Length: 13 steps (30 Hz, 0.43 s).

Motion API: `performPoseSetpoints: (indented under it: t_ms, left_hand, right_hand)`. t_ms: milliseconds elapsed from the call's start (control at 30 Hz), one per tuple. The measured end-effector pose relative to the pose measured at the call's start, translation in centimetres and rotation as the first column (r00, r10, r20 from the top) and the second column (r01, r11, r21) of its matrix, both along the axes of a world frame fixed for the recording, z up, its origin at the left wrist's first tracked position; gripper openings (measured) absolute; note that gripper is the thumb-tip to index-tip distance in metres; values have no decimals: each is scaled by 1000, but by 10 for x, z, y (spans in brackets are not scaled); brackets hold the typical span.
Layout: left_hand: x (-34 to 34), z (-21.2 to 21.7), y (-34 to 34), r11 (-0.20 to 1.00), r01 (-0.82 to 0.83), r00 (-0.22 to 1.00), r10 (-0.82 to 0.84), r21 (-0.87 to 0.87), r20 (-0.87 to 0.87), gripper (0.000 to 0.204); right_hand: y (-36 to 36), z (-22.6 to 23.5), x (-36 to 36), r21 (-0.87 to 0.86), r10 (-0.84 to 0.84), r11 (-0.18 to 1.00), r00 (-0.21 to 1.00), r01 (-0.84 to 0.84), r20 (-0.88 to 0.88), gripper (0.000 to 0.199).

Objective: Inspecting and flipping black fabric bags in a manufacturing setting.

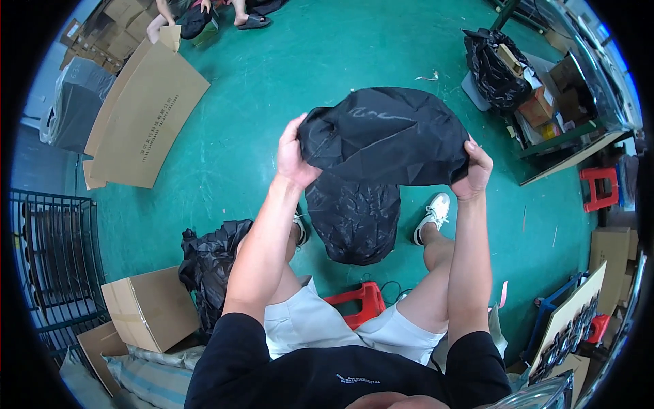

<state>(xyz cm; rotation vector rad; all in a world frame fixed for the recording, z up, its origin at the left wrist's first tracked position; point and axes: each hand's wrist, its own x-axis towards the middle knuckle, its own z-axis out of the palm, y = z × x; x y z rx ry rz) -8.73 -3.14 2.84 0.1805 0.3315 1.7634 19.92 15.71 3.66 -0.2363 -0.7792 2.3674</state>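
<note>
Stretched between my two hands in front of me is a black fabric cover, rounded and wrinkled, with a lower edge that sags toward the middle. My left hand is closed on its left end, the fingers partly hidden by the cloth. At the right end my right hand grips it, thumb on the near side. Below the cover, between my feet, a second black fabric piece rests on or close to the floor, its upper part hidden by the held one.
A red stool shows between my knees. To my left are black fabric, a cardboard box and a black rack. Upright cardboard stands farther off, near another person's hands. A loaded shelf is at the right.
</note>
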Motion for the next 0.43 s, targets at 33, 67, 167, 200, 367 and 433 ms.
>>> performPoseSetpoints:
  t_ms: [33,67,167,200,367,433]
  left_hand:
    - [3,3,1,998,11,1000,-12,-56,-19,46]
    - [7,7,1,995,29,999,-33,-91,-36,46]
    - [17,14,0,996,42,998,-46,-79,-45,43]
    - [16,14,1,988,21,998,-28,-156,-48,43]
    - [8,1,0,935,145,938,-234,-324,-256,33]
    - [6,-4,-1,934,149,928,-245,-325,-279,33]
  right_hand:
    - [0,-2,1,-8,-28,1000,999,28,33,54]
    - [-1,-3,2,-42,-75,996,997,74,-9,54]
    - [1,-6,2,-61,-98,994,990,92,-102,53]
    - [1,-7,2,-30,-53,998,984,48,-171,51]
    - [10,-12,8,-132,-39,991,974,9,-225,52]
    - [16,-17,10,-149,22,987,966,-63,-258,53]
